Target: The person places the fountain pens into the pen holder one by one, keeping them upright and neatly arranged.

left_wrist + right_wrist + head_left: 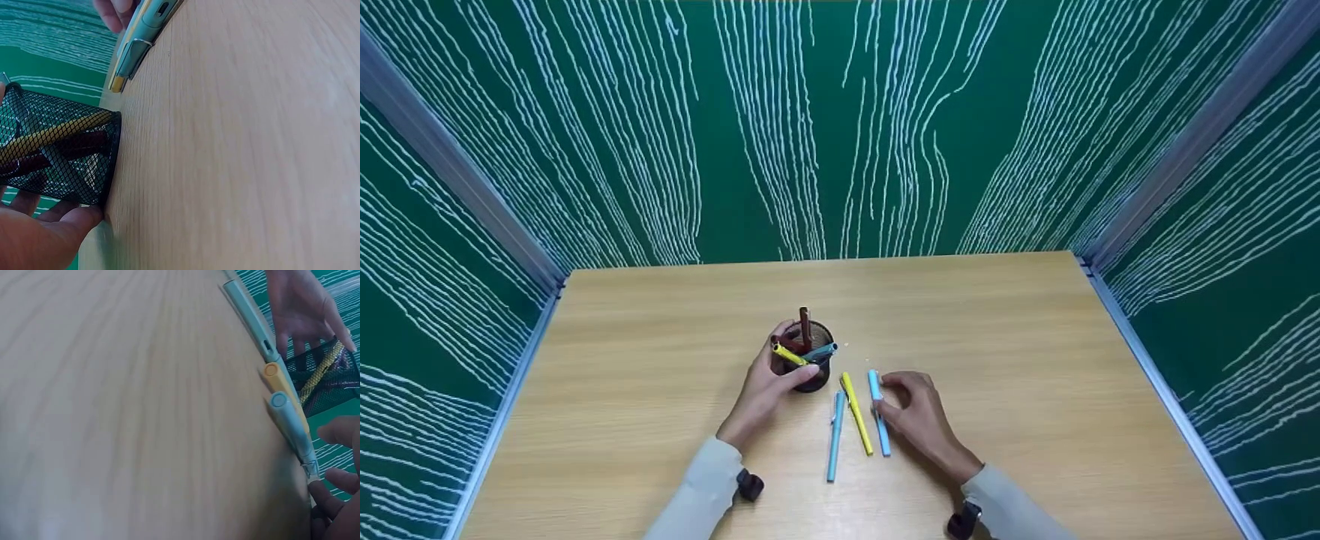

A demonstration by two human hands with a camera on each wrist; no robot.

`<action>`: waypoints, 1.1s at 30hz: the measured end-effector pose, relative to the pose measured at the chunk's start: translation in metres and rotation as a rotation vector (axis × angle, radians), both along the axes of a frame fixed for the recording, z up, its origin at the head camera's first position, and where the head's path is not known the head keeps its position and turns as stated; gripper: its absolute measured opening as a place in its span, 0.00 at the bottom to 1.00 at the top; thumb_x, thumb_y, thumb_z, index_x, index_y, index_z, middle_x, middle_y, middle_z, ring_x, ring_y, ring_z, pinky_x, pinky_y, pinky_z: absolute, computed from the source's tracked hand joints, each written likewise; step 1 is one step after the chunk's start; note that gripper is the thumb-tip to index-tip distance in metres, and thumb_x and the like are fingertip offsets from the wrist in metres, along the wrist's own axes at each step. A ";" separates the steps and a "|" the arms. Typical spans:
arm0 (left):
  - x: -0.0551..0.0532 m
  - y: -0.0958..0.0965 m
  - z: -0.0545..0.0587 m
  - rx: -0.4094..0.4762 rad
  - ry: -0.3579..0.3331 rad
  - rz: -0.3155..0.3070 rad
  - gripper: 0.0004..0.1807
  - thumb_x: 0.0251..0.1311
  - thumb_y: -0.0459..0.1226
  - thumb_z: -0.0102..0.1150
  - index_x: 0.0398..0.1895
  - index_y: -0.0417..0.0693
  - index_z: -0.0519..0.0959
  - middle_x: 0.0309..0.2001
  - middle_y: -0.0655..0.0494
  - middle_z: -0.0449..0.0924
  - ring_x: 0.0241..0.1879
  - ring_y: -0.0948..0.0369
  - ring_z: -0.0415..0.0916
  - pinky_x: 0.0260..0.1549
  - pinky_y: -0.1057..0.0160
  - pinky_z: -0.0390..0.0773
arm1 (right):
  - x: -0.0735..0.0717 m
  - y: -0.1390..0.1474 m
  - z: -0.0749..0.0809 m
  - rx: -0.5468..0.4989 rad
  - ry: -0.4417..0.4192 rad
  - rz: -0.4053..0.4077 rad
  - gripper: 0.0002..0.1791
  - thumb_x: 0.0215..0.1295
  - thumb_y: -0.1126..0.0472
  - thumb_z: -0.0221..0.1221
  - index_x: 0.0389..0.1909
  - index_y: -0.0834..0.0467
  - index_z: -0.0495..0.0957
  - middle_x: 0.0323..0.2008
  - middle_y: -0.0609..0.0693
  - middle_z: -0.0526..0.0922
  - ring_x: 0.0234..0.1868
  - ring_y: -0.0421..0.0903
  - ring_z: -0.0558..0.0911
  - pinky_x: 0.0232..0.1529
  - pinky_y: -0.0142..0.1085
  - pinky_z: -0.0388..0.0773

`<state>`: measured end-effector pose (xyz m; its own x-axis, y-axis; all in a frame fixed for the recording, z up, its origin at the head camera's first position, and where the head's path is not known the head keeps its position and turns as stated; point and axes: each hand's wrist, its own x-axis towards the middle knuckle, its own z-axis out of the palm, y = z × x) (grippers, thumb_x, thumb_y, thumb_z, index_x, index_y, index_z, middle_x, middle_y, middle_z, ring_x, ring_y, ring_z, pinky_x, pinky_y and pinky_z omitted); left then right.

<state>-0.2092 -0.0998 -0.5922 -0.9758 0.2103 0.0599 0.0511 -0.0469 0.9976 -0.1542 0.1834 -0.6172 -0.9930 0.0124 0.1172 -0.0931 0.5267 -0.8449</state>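
Observation:
A black mesh pen cup stands upright on the table with several pens in it, among them a yellow pen, a dark red pen and a teal pen. My left hand grips the cup from its left side, thumb across the front. To the right of the cup lie a light blue pen, a yellow pen and a second light blue pen. My right hand is bent over that second blue pen, fingertips at its upper part; in the right wrist view the thumb looks apart from it.
The wooden table is bounded by green panels with wavy white lines at the back and both sides. Metal rails run along its side edges. Black straps sit at both wrists.

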 end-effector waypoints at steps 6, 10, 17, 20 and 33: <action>-0.001 -0.001 -0.001 -0.013 0.023 -0.002 0.50 0.64 0.35 0.79 0.86 0.49 0.63 0.76 0.47 0.76 0.78 0.51 0.70 0.81 0.52 0.59 | -0.001 -0.005 -0.005 0.024 0.024 -0.027 0.23 0.62 0.61 0.79 0.57 0.60 0.87 0.55 0.53 0.86 0.63 0.53 0.77 0.71 0.54 0.73; 0.000 -0.001 0.000 -0.027 0.011 0.004 0.50 0.64 0.36 0.80 0.86 0.52 0.63 0.77 0.48 0.75 0.79 0.50 0.68 0.82 0.49 0.57 | 0.001 -0.009 -0.008 0.044 0.045 -0.051 0.24 0.60 0.60 0.80 0.57 0.59 0.87 0.55 0.53 0.85 0.62 0.53 0.76 0.69 0.54 0.74; 0.001 -0.001 0.000 -0.035 -0.009 0.009 0.50 0.64 0.39 0.80 0.87 0.55 0.63 0.77 0.50 0.75 0.79 0.51 0.67 0.83 0.48 0.57 | 0.003 -0.012 -0.012 0.066 0.070 -0.069 0.24 0.61 0.60 0.80 0.57 0.57 0.87 0.55 0.52 0.85 0.64 0.54 0.74 0.70 0.54 0.69; 0.001 -0.001 0.000 -0.022 -0.006 0.005 0.49 0.64 0.38 0.80 0.86 0.56 0.64 0.76 0.49 0.75 0.79 0.51 0.68 0.82 0.48 0.57 | 0.003 -0.012 -0.013 0.069 0.085 -0.074 0.24 0.60 0.61 0.80 0.57 0.58 0.87 0.55 0.52 0.85 0.64 0.54 0.74 0.69 0.54 0.69; 0.002 0.000 0.002 0.013 -0.025 0.001 0.51 0.64 0.37 0.80 0.87 0.52 0.61 0.77 0.49 0.74 0.79 0.51 0.67 0.83 0.48 0.57 | 0.003 -0.013 -0.020 0.097 0.150 -0.091 0.20 0.60 0.63 0.79 0.53 0.60 0.88 0.51 0.53 0.85 0.60 0.55 0.75 0.64 0.53 0.71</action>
